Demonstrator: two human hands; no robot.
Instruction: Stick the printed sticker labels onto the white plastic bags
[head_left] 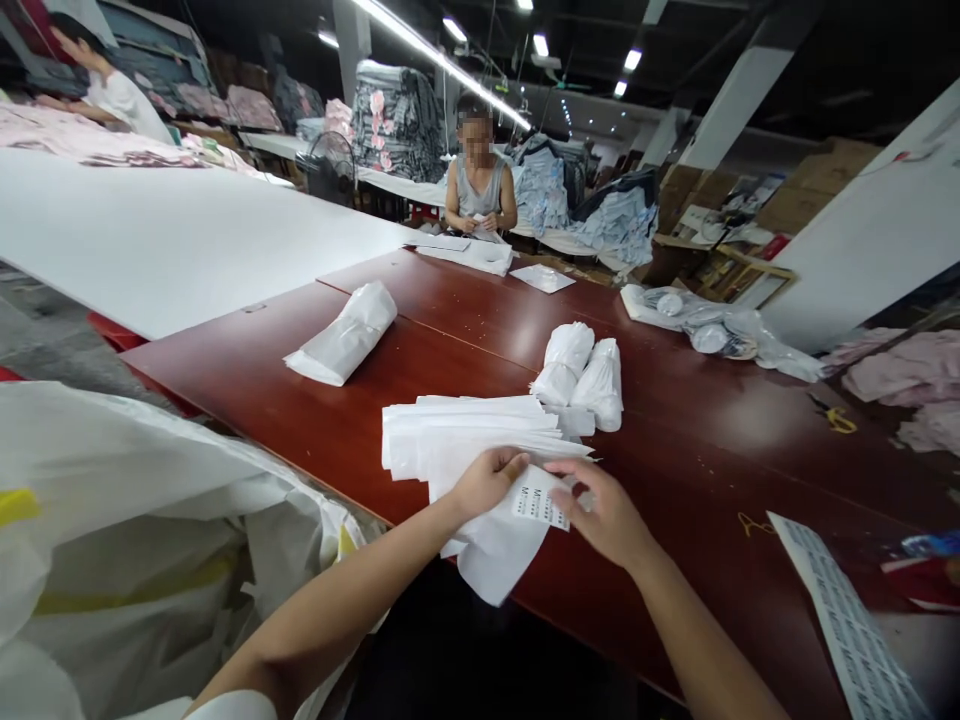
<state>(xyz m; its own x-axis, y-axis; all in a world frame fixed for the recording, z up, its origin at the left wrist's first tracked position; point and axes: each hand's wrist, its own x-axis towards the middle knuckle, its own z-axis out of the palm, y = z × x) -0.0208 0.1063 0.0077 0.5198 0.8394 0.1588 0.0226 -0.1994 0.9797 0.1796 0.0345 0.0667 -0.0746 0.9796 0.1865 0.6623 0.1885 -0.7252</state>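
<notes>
My left hand is closed on a small white sheet of printed labels, its thumb lying over the sheet's upper left corner. The labels carry a large black "M" with smaller print. My right hand is at the sheet's right end, thumb and fingers curled around that edge; whether a single label is between the fingertips is too small to tell. Under both hands, a fanned stack of thin white bags covers the table's near edge, and one white piece hangs over it.
On the dark red table are two tied white bundles, a rolled white bundle, and a large label sheet. Yellow scissors lie at right. A large white sack stands left. A person works opposite.
</notes>
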